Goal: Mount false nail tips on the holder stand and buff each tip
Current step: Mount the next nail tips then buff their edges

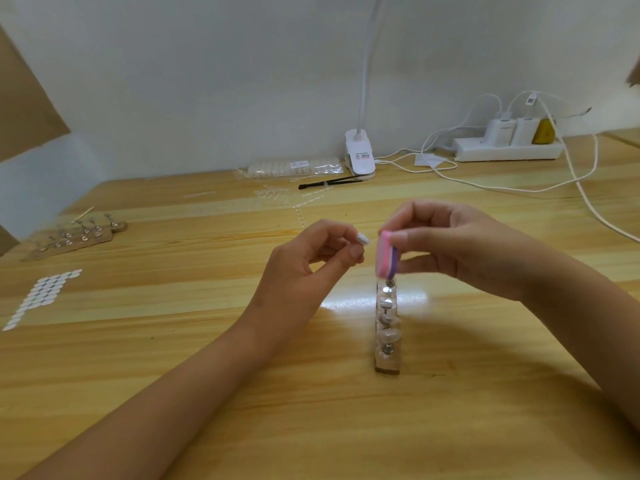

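Left hand pinches nail tip, right hand pinches buffer above holder stand; sticker sheet lies left.

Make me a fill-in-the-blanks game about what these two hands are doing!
1. The right hand holds a pink and ____ buffer block.
2. The left hand pinches a small ____ nail tip.
3. The holder stand sits on a ____ table, below the buffer block.

Missing words: purple; white; wooden.
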A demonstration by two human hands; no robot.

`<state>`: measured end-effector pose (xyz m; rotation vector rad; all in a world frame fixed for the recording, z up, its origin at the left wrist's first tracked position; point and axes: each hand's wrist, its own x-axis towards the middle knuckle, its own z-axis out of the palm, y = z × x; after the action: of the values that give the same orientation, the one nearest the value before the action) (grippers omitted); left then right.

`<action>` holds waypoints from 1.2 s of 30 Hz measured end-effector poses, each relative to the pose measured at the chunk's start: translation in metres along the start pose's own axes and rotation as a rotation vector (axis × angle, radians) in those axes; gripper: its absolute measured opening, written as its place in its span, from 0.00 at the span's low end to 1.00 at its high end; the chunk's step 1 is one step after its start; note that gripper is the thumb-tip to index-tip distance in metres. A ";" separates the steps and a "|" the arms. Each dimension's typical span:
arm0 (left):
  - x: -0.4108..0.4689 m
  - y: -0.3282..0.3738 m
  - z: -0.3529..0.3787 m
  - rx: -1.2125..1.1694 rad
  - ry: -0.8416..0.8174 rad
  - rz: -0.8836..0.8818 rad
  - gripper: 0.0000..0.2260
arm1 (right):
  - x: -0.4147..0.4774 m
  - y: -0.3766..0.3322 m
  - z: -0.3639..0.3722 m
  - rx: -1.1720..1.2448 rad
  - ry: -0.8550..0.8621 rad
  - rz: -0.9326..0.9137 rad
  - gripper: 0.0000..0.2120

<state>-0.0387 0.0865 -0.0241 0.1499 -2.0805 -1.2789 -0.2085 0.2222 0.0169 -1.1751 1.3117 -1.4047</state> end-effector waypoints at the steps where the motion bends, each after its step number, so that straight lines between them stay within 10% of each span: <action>1: 0.000 0.000 0.001 0.005 -0.002 0.002 0.03 | 0.001 0.002 0.002 -0.020 -0.013 -0.005 0.14; 13: 0.001 -0.003 0.000 -0.022 0.021 -0.021 0.04 | 0.007 0.004 -0.001 0.129 0.220 -0.070 0.11; 17: 0.000 -0.002 0.001 0.006 -0.004 -0.004 0.04 | 0.002 0.004 0.001 -0.017 -0.038 -0.018 0.10; 36: 0.005 -0.009 -0.003 0.056 0.000 -0.196 0.05 | -0.002 -0.005 -0.003 0.057 -0.090 -0.049 0.09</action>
<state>-0.0431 0.0774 -0.0286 0.3867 -2.1449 -1.3342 -0.2114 0.2248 0.0214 -1.2251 1.1804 -1.3993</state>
